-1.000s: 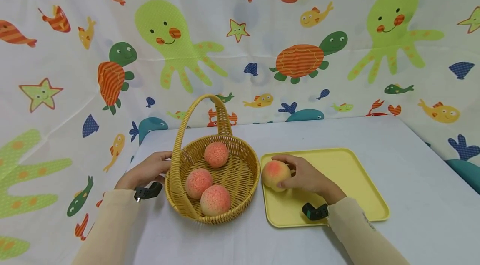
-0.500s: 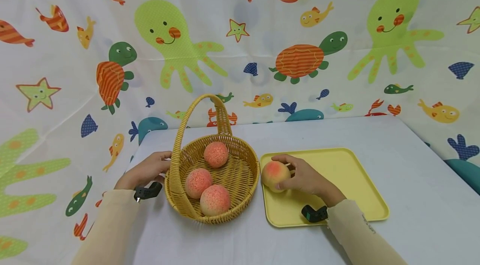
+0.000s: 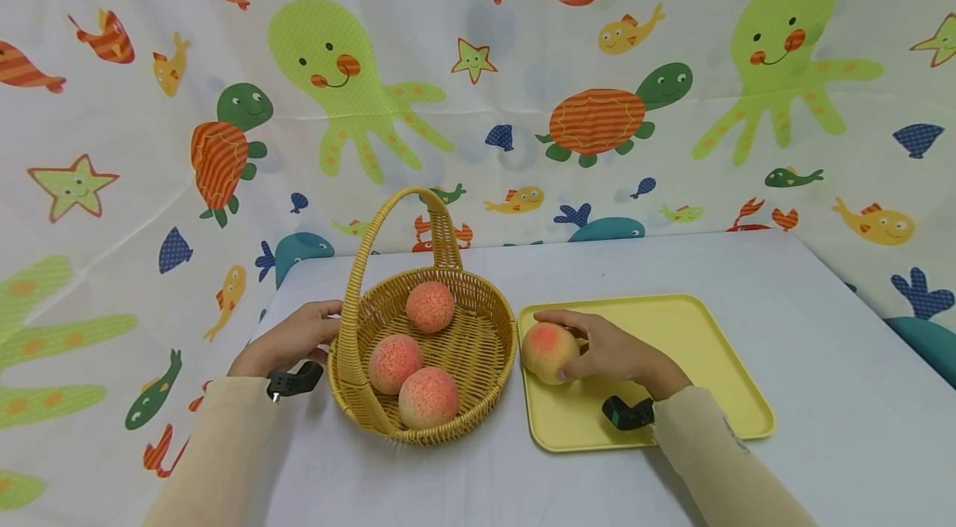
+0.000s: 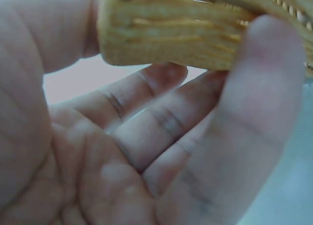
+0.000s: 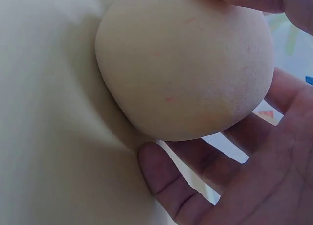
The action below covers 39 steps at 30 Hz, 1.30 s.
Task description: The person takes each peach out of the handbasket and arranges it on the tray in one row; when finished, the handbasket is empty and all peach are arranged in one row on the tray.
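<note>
Yellow tray (image 3: pixel 695 361) carries the peach (image 3: pixel 548 351) at its left edge with the right hand (image 3: pixel 608 351) still cupped round it, grip unreleased and barely shifted over the last second, while the left hand (image 3: pixel 295 338) keeps pinching the wicker basket (image 3: pixel 478 357) rim.

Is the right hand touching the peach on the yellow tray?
Touching. The right wrist view shows the right hand with fingers curled round the peach, fingertips on its skin; the head view shows it on the tray.
</note>
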Tool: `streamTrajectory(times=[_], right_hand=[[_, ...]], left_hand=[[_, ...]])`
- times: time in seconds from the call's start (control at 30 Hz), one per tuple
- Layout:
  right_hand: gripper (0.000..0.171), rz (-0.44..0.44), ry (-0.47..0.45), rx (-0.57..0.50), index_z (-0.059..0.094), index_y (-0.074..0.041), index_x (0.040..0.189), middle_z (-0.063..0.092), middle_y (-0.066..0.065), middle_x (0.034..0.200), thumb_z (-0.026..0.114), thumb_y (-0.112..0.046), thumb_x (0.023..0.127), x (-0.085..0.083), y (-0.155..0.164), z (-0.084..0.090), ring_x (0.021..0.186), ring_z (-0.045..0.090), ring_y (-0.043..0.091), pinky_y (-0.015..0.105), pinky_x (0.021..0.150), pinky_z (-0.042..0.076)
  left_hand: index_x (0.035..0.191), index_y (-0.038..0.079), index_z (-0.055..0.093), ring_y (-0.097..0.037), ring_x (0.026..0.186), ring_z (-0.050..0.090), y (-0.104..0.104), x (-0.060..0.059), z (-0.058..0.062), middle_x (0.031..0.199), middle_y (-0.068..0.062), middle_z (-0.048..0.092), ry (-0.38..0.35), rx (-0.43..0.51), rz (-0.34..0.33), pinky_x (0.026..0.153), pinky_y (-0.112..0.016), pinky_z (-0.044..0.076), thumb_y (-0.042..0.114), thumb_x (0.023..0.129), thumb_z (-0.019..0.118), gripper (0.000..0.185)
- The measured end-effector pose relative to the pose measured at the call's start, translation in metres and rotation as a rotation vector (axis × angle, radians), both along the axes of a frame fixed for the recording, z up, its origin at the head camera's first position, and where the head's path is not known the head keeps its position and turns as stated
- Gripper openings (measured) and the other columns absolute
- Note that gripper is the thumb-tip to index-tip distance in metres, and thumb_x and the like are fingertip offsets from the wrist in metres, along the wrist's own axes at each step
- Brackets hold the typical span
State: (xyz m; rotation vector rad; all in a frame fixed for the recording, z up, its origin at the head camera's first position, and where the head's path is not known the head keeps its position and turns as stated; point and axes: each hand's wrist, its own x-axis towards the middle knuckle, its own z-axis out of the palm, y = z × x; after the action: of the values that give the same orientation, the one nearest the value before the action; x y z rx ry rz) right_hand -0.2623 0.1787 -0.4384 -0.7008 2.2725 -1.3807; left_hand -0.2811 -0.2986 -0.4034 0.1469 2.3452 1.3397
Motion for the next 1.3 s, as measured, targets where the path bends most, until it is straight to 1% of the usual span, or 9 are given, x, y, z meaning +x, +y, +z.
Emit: streamTrajectory(times=[0.1, 0.27, 0.4, 0.53, 0.8, 1.03, 1.3], right_hand=[[0.085, -0.011, 0.005, 0.003, 0.049, -0.009, 0.154, 0.055, 0.011, 0.149, 0.081, -0.019, 0.076, 0.0002, -0.001, 0.0002, 0.121, 0.057, 0.029, 0.045, 0.101, 0.048], [0.079, -0.054, 0.025, -0.021, 0.055, -0.007, 0.147, 0.059, 0.012, 0.138, 0.085, -0.018, 0.075, 0.0009, -0.0026, -0.0031, 0.111, 0.06, 0.029, 0.042, 0.093, 0.051], [0.075, -0.087, 0.035, -0.04, 0.057, -0.008, 0.143, 0.06, 0.012, 0.132, 0.087, -0.019, 0.075, 0.0025, -0.004, -0.0052, 0.109, 0.061, 0.029, 0.042, 0.091, 0.052], [0.073, -0.118, 0.035, -0.036, 0.058, -0.011, 0.141, 0.06, 0.011, 0.132, 0.089, -0.021, 0.075, 0.0048, -0.0057, -0.005, 0.109, 0.062, 0.03, 0.041, 0.091, 0.053], [0.073, -0.127, 0.047, -0.051, 0.056, -0.006, 0.138, 0.057, 0.016, 0.129, 0.089, -0.018, 0.074, 0.006, -0.0082, -0.0054, 0.103, 0.063, 0.028, 0.04, 0.087, 0.054], [0.073, -0.146, 0.043, -0.051, 0.056, -0.006, 0.138, 0.056, 0.016, 0.129, 0.09, -0.017, 0.074, 0.0086, -0.0097, -0.0036, 0.102, 0.061, 0.028, 0.041, 0.086, 0.053], [0.075, -0.156, 0.055, -0.038, 0.055, -0.005, 0.139, 0.056, 0.015, 0.128, 0.091, -0.019, 0.075, 0.0072, -0.0098, -0.006, 0.102, 0.06, 0.027, 0.04, 0.085, 0.052]], left_hand=[[0.141, -0.002, 0.056, -0.025, 0.1, 0.07, 0.0, -0.0005, -0.0012, 0.12, -0.015, 0.07, -0.001, -0.003, 0.011, 0.08, -0.044, 0.063, 0.023, 0.105, 0.056, 0.043], [0.142, -0.002, 0.055, -0.026, 0.1, 0.07, -0.0007, -0.0016, -0.0025, 0.122, -0.016, 0.069, 0.0, 0.001, 0.008, 0.08, -0.045, 0.063, 0.023, 0.106, 0.056, 0.044], [0.143, -0.002, 0.054, -0.026, 0.1, 0.069, -0.0012, -0.0018, -0.0018, 0.123, -0.017, 0.069, -0.003, 0.002, 0.006, 0.08, -0.044, 0.063, 0.023, 0.106, 0.056, 0.045], [0.144, -0.002, 0.053, -0.025, 0.1, 0.069, -0.001, -0.0013, -0.0009, 0.123, -0.017, 0.069, -0.004, -0.003, 0.006, 0.081, -0.044, 0.063, 0.023, 0.106, 0.055, 0.046], [0.144, -0.002, 0.053, -0.026, 0.102, 0.069, -0.0008, -0.0007, -0.0006, 0.125, -0.017, 0.068, -0.001, -0.014, 0.005, 0.081, -0.044, 0.062, 0.024, 0.106, 0.055, 0.046], [0.145, -0.002, 0.053, -0.026, 0.104, 0.069, -0.0002, -0.0004, -0.0008, 0.126, -0.018, 0.068, -0.001, -0.022, 0.01, 0.082, -0.045, 0.062, 0.024, 0.106, 0.055, 0.046], [0.146, -0.001, 0.052, -0.027, 0.102, 0.069, -0.0008, -0.0005, -0.0013, 0.125, -0.018, 0.068, -0.001, -0.012, 0.003, 0.083, -0.044, 0.062, 0.025, 0.106, 0.055, 0.047]])
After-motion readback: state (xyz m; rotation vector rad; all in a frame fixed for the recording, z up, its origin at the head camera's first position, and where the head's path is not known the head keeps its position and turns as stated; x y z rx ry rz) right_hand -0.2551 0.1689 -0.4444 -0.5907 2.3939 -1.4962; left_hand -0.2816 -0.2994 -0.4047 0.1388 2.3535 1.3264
